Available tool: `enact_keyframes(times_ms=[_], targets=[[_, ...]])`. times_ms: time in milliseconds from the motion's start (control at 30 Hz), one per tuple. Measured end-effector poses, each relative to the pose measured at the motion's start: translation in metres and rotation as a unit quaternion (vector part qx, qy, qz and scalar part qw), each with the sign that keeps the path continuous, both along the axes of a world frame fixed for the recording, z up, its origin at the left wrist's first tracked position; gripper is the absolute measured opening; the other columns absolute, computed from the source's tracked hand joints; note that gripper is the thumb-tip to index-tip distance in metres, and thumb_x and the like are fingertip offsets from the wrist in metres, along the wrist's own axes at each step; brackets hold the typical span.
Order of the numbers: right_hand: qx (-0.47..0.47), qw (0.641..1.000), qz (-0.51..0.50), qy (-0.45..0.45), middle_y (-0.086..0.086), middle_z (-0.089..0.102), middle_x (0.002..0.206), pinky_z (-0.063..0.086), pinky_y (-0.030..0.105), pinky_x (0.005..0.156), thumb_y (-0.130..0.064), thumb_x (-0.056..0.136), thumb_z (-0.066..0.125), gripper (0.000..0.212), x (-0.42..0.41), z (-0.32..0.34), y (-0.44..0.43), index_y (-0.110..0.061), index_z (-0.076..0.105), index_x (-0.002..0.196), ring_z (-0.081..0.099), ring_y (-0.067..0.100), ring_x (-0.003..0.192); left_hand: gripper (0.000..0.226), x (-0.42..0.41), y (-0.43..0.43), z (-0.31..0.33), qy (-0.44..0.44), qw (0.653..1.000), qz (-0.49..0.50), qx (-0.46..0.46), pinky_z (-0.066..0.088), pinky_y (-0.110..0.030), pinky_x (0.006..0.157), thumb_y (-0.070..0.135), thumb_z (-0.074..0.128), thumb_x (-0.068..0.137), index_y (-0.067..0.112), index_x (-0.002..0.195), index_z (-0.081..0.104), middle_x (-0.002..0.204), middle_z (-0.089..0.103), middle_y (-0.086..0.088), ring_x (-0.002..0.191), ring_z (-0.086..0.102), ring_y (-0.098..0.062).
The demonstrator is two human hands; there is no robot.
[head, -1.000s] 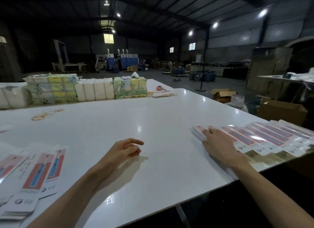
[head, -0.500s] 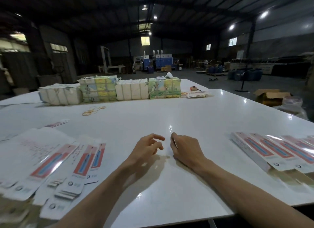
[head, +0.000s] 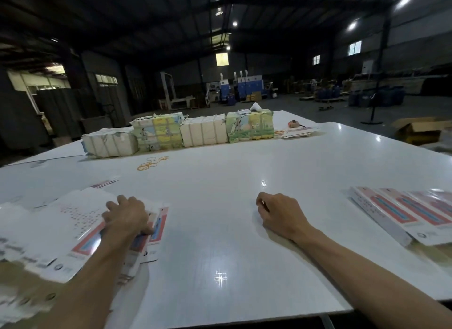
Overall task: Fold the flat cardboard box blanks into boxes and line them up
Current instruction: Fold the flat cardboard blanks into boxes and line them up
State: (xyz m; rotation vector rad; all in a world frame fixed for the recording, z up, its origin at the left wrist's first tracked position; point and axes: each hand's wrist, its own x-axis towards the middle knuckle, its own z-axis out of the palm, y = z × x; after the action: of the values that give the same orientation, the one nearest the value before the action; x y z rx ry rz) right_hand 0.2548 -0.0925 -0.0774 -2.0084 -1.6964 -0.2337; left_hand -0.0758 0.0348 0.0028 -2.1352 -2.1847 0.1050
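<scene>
A spread pile of flat box blanks point(head: 73, 221), white with red and blue print, lies at the table's near left. My left hand point(head: 126, 216) rests on top of that pile with bent fingers, its thumb lying on a red-printed blank; its fingertips are hidden. My right hand point(head: 281, 214) sits on the bare white table point(head: 220, 194) in the middle, fingers loosely curled and holding nothing. At the near right, a row of folded boxes point(head: 403, 213) with the same print lies side by side, running off the right edge.
Bundles of tied cardboard stacks point(head: 181, 132) stand in a row at the far side of the table. Loose rubber bands point(head: 151, 162) lie in front of them. An open brown carton point(head: 420, 129) stands on the floor to the right. The table's front edge runs just below my forearms.
My left hand moved left from the table's middle onto the pile of blanks. My right hand left the folded boxes and settled on the table. The view swung left.
</scene>
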Motion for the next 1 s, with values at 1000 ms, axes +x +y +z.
enact_keyframes(times_ms=[1000], targets=[[-0.005, 0.996, 0.037, 0.082, -0.007, 0.066, 0.073, 0.049, 0.035, 0.072, -0.021, 0.096, 0.052, 0.014, 0.000, 0.003, -0.007, -0.026, 0.064, 0.090, 0.059, 0.019, 0.072, 0.121, -0.031, 0.021, -0.015, 0.071, 0.989, -0.105, -0.074, 0.008, -0.064, 0.126, 0.098, 0.052, 0.071, 0.037, 0.167, 0.010, 0.176, 0.005, -0.009, 0.161, 0.004, -0.041]])
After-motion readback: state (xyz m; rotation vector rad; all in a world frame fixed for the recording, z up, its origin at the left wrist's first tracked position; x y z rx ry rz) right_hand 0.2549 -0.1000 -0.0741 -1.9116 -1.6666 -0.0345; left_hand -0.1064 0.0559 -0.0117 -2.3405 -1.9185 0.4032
